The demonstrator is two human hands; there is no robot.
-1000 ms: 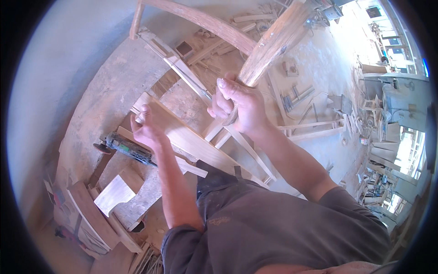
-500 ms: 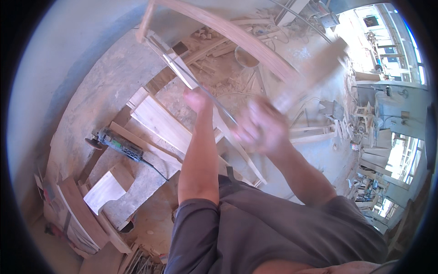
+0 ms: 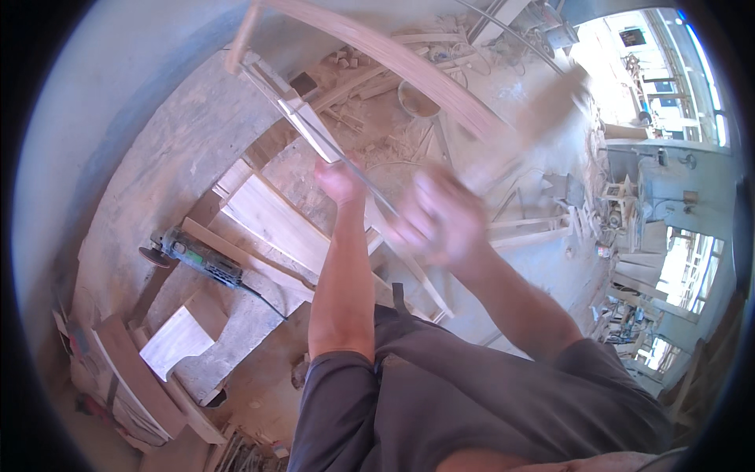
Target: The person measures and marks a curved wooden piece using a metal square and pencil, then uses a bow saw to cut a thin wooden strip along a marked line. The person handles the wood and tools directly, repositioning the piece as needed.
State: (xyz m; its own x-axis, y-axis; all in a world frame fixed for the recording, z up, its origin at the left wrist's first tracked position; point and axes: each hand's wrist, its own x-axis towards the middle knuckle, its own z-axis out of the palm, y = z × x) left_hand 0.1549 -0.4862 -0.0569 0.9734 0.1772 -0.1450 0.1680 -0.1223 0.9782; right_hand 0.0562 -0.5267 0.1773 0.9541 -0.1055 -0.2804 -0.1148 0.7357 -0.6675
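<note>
My right hand (image 3: 442, 216), smeared by motion, is closed round the near handle end of a wooden frame saw (image 3: 379, 52). The saw's beam slants from the top of the view toward the middle right, and its upright arm is blurred. A thin dark blade (image 3: 355, 171) runs from the saw's far end back to my right hand. My left hand (image 3: 340, 182) is closed on the near end of a narrow pale wood piece (image 3: 311, 134), close beside the blade. Whether the blade is in the wood cannot be made out.
An angle grinder (image 3: 203, 258) with its cord lies left of my left forearm. Near it are pale planks (image 3: 274, 211) and a notched wood block (image 3: 179, 344). Curved boards (image 3: 141, 370) stand at the lower left. Offcuts and a round bowl (image 3: 417, 101) lie beyond my hands.
The frame saw and my right hand have shifted a little to the left. My left hand keeps its hold on the wood piece. The whole view has turned slightly.
</note>
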